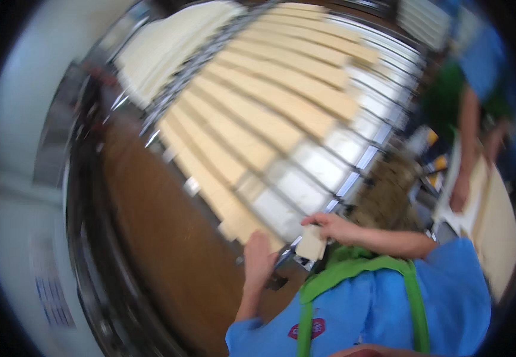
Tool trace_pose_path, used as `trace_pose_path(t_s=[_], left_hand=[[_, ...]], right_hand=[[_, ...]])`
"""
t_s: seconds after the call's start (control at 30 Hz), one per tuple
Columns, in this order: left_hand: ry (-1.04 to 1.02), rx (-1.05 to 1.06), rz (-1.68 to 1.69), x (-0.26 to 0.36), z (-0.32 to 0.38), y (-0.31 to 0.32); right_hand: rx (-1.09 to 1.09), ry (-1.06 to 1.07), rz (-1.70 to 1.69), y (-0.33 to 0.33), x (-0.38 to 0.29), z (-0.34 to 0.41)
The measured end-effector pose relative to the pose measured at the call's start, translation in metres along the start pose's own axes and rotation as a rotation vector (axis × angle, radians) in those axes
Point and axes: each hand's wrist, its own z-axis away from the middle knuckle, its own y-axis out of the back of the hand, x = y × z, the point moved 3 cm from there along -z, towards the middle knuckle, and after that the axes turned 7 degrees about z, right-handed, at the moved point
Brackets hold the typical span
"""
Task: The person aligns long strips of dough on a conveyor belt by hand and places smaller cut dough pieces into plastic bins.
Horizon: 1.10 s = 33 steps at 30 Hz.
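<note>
In front of me slopes a machine bed with rows of flat, pale dough-like pieces, split by dark parallel bars. My left hand is at the near end of the leftmost row, touching or just above its last pieces; blur hides its fingertips. At the bed's near edge my right hand grips a small pale rectangular piece, perhaps a short stack, which hangs below the fingers. White surface shows between the bars at the rows' near ends.
A metal chain-like strip crosses the bed, with a cream sheet beyond it. A brown surface lies left of the bed. At the right a co-worker's hand reaches over more pale material. A pale wall stands far left.
</note>
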Motion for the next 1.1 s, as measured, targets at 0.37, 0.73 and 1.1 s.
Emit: trace_pose_path(t_s=[0.37,0.73,1.1], left_hand=[[-0.403,-0.037,0.199,0.161,-0.132,-0.030],[-1.078,-0.436,0.487,0.540,-0.245,-0.297],[-0.988,-0.421,-0.025,0.768,-0.338,-0.520]], right_hand=[[1.254,0.389,0.753,0.193,0.017,0.224],[2.185,-0.179,0.298,0.256,0.206,0.476],[2.028,-0.228,0.407,0.300,0.191,0.497]])
